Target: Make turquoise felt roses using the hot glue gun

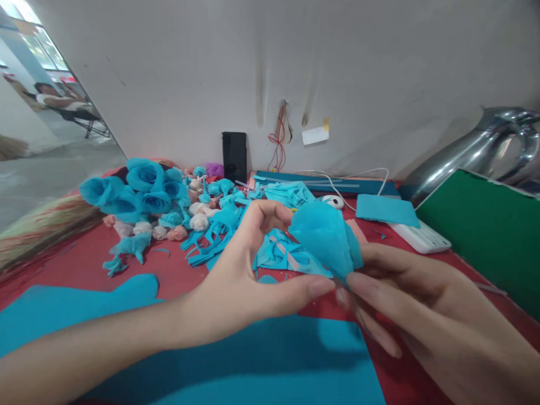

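I saw the left hand (pixel 248 281) and the right hand (pixel 422 306) meet above the middle of the red surface (pixel 177 275). Their fingers were closed on the bottom of a blue paper cone (pixel 327 236). Blue paper roses (pixel 141 191) lay by the far left edge.

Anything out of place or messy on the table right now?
Only blue scraps strewn over the red table beside the roses. The bud pinched between left hand and right hand looks intact.
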A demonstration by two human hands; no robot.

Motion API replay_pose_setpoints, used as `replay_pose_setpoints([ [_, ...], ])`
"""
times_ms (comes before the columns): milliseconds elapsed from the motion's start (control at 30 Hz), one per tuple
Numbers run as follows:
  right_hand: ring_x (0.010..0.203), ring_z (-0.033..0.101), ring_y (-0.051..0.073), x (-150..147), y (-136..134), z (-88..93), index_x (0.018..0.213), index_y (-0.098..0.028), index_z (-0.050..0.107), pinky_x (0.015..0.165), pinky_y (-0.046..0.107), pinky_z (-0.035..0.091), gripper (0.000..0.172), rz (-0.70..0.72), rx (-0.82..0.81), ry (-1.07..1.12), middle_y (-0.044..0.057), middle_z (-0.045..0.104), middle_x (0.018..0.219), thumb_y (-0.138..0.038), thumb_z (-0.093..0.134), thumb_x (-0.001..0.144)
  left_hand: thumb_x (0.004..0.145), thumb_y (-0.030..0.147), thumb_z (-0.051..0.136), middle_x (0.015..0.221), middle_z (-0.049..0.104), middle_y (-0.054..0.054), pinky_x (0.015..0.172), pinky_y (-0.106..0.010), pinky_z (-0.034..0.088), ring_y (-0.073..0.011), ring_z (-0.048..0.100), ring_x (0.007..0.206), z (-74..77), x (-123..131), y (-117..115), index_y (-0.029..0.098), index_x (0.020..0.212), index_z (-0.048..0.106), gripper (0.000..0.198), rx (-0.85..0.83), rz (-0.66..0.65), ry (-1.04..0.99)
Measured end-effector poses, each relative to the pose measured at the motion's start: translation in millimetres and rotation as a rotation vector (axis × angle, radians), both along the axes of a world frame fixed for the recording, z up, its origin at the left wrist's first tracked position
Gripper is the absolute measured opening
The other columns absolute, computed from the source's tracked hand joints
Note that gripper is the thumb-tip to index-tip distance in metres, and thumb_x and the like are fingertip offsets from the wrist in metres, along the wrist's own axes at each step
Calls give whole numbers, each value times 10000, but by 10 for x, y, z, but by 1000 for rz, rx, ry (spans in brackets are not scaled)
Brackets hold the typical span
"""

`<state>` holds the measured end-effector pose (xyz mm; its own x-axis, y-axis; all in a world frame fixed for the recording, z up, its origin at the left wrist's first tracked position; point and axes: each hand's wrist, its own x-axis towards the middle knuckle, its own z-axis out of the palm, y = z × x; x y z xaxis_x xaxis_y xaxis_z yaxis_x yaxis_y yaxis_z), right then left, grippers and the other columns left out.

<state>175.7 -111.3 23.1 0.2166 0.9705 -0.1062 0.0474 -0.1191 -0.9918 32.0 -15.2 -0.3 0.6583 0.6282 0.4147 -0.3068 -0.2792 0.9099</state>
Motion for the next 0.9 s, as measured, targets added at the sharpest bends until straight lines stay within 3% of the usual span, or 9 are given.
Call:
replay_pose_setpoints([
  [100, 327, 415, 75, -27, -14, 7, 651, -214, 570, 310, 139, 352, 144, -64, 30, -133, -50, 434, 383, -344, 616, 690, 740, 286, 644, 930, 543, 24, 811, -221, 431, -119, 523, 895, 7, 3, -10, 251, 947, 458, 280, -21, -85, 23],
  [200, 334, 404, 79, -59, -3, 6, 651, -214, 565, 308, 151, 353, 123, -43, 84, -258, -54, 429, 393, -326, 603, 685, 793, 257, 580, 960, 580, 0, 824, -243, 432, -139, 544, 904, 26, 0, -4, 215, 867, 545, 93, 105, -143, 24],
  [300, 358, 400, 65, -73, 5, -12, 626, -210, 530, 344, 139, 365, 114, -5, 113, -312, -63, 419, 419, -288, 556, 704, 802, 225, 565, 881, 586, 6, 860, -258, 413, -131, 542, 856, 45, -6, 10, 193, 775, 568, 42, 290, -100, 25],
  [400, 365, 394, 60, -70, -4, -45, 608, -204, 499, 370, 138, 381, 129, 20, 127, -326, -69, 389, 429, -273, 537, 709, 807, 218, 555, 808, 577, 13, 871, -265, 405, -122, 536, 812, 50, -6, 25, 183, 750, 560, 66, 366, -63, 64],
  [600, 394, 439, 70, -77, 15, -75, 672, -210, 559, 368, 135, 385, 83, 12, 136, -363, -46, 487, 491, -245, 512, 729, 816, 196, 533, 800, 573, 16, 857, -270, 421, -117, 540, 801, 36, 13, 21, 175, 749, 553, 73, 385, 11, 81],
  [900, 359, 420, 71, -139, -12, -35, 631, -204, 539, 361, 149, 363, 107, -99, 61, -378, -61, 442, 417, -289, 534, 697, 793, 138, 556, 871, 608, 14, 926, -314, 395, -145, 566, 876, -17, 29, -8, 200, 786, 578, 66, 242, -9, 26],
])
